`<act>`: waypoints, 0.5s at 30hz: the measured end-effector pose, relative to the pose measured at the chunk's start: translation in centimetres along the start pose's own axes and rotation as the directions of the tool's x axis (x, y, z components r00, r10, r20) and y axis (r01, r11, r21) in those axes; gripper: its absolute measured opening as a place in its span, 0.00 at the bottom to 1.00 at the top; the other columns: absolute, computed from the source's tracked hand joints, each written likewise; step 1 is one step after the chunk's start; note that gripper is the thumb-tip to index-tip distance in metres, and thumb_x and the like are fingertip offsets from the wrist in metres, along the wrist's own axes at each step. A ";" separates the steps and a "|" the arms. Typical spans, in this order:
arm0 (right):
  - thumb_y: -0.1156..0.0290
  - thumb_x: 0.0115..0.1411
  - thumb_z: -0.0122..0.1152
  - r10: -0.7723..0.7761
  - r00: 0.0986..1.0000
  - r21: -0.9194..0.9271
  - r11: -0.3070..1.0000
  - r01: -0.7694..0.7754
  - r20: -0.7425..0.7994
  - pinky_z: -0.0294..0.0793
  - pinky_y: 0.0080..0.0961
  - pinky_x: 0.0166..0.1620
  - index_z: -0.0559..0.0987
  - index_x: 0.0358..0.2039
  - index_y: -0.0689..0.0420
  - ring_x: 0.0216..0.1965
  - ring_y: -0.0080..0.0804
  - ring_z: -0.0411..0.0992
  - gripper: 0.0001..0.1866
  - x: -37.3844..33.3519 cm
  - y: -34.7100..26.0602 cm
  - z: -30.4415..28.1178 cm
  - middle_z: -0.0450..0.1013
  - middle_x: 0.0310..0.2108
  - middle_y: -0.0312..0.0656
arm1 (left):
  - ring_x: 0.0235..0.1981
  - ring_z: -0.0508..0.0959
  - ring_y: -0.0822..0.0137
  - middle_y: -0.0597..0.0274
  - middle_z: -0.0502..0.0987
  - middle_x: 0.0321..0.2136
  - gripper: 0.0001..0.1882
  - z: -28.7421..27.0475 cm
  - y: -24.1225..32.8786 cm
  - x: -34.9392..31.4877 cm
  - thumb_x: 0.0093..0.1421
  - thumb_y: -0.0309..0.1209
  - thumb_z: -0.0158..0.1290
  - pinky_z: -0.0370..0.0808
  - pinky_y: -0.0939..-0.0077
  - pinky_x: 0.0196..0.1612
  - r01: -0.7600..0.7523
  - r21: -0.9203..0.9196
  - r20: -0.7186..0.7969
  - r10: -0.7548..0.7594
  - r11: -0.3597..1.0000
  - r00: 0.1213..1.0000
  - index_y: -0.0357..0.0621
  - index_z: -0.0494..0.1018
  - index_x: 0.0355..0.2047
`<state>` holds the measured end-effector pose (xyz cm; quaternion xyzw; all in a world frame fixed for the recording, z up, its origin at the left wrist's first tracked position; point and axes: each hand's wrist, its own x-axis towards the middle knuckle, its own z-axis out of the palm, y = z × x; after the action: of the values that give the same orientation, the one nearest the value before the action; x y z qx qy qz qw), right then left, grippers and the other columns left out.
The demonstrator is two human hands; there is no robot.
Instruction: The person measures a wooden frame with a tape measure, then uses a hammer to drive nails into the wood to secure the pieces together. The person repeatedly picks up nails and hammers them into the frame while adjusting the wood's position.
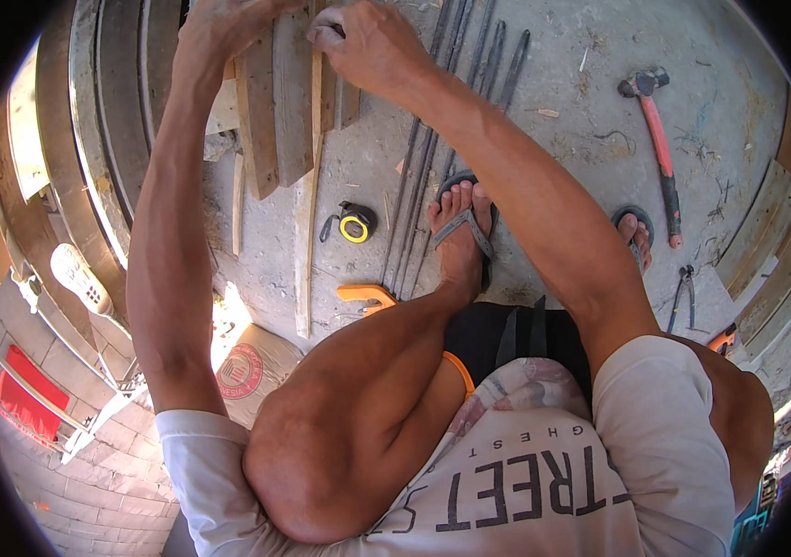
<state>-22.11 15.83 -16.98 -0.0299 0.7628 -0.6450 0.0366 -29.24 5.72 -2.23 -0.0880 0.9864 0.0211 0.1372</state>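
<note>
Both my arms reach forward to several wooden planks (293,111) at the top of the view. My left hand (233,23) is over the planks' left side, its fingers partly cut off by the picture's edge, so their grip cannot be made out. To its right, my right hand (372,51) is closed, thumb and fingers curled together at the planks' right side. Whatever it pinches is hidden. A black and yellow tape measure (356,223) lies on the concrete below the planks, beside a thin wooden strip (305,241).
Dark metal rods (421,176) run along the floor by my sandalled foot. An orange handle (368,297) lies near my knee. At right are a red-handled hammer (657,139) and pincers (683,292). Long boards (117,102) and a white shoe (80,278) are at left.
</note>
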 end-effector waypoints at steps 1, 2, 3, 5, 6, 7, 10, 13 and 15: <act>0.62 0.66 0.60 0.024 0.999 0.009 1.000 -0.025 0.035 0.79 0.46 0.47 0.86 0.42 0.60 0.39 0.56 0.81 0.15 -0.1 0.1 -0.4 0.82 0.34 0.56 | 0.55 0.79 0.37 0.23 0.76 0.52 0.52 0.0 0.1 0.0 0.48 0.47 0.71 0.77 0.51 0.56 0.001 0.002 0.001 -0.001 1.000 1.000 0.27 0.57 0.62; 0.67 0.65 0.59 0.046 0.996 0.018 0.999 -0.047 0.081 0.77 0.49 0.46 0.84 0.40 0.62 0.41 0.61 0.79 0.12 -0.2 -1.4 -1.6 0.80 0.37 0.60 | 0.55 0.79 0.37 0.23 0.76 0.52 0.52 0.0 -0.4 -0.1 0.48 0.47 0.71 0.77 0.51 0.56 0.012 0.001 0.000 -0.012 1.000 1.000 0.27 0.57 0.62; 0.72 0.65 0.58 0.067 0.991 0.026 0.997 -0.071 0.118 0.76 0.52 0.46 0.83 0.38 0.64 0.43 0.66 0.78 0.10 -0.3 -2.4 -2.5 0.79 0.39 0.64 | 0.55 0.79 0.37 0.23 0.76 0.52 0.52 0.0 -0.2 0.0 0.48 0.47 0.71 0.77 0.51 0.56 0.008 -0.003 -0.004 -0.008 1.000 1.000 0.26 0.57 0.62; 0.72 0.65 0.57 0.045 0.997 -0.009 0.999 -0.045 0.070 0.76 0.52 0.47 0.82 0.39 0.66 0.44 0.66 0.77 0.10 -0.2 -2.2 -2.1 0.79 0.40 0.64 | 0.55 0.79 0.36 0.23 0.76 0.52 0.52 -0.1 0.0 -0.1 0.48 0.48 0.71 0.77 0.51 0.56 0.003 0.002 -0.003 -0.003 1.000 1.000 0.26 0.58 0.61; 0.73 0.65 0.56 0.035 0.998 -0.028 0.999 -0.033 0.045 0.76 0.52 0.47 0.82 0.40 0.66 0.44 0.66 0.77 0.11 -0.2 -2.1 -2.0 0.78 0.40 0.64 | 0.55 0.79 0.36 0.23 0.76 0.51 0.52 -0.1 0.2 0.0 0.48 0.48 0.71 0.77 0.51 0.56 0.001 0.002 0.001 -0.001 1.000 1.000 0.26 0.58 0.61; 0.73 0.65 0.56 -0.019 0.998 -0.023 1.000 0.020 0.053 0.76 0.52 0.47 0.82 0.40 0.66 0.45 0.66 0.77 0.11 -0.3 -1.8 -2.2 0.78 0.41 0.64 | 0.55 0.79 0.36 0.22 0.76 0.51 0.51 -0.3 0.4 0.0 0.48 0.48 0.71 0.77 0.51 0.56 -0.003 0.001 -0.001 0.003 1.000 1.000 0.26 0.58 0.61; 0.73 0.65 0.56 -0.096 0.994 0.015 0.995 0.096 0.056 0.76 0.51 0.49 0.82 0.41 0.67 0.46 0.66 0.77 0.11 -0.6 -1.8 -2.2 0.78 0.41 0.64 | 0.55 0.79 0.35 0.22 0.76 0.51 0.51 -0.3 0.3 0.0 0.48 0.49 0.71 0.77 0.50 0.56 0.015 -0.002 0.000 -0.015 1.000 1.000 0.26 0.59 0.60; 0.73 0.65 0.55 -0.025 0.999 0.061 0.998 0.023 0.029 0.75 0.51 0.49 0.82 0.40 0.67 0.46 0.65 0.77 0.11 -0.8 -2.0 -1.6 0.78 0.41 0.64 | 0.55 0.79 0.35 0.23 0.76 0.51 0.49 -0.3 0.0 -0.1 0.49 0.49 0.71 0.76 0.50 0.56 -0.017 -0.011 -0.005 0.017 1.000 1.000 0.27 0.60 0.60; 0.73 0.66 0.55 -0.008 0.997 0.059 0.998 0.004 0.077 0.75 0.51 0.50 0.82 0.40 0.67 0.46 0.65 0.76 0.11 -0.7 -2.2 -2.1 0.77 0.41 0.65 | 0.55 0.79 0.35 0.23 0.76 0.51 0.49 -0.2 -0.1 0.1 0.49 0.49 0.71 0.76 0.50 0.56 -0.011 -0.007 -0.003 0.011 1.000 1.000 0.27 0.60 0.59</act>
<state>-21.57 17.56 -14.44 -0.0560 0.7415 -0.6654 0.0649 -29.35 5.55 -2.05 -0.0833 0.9870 0.0252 0.1353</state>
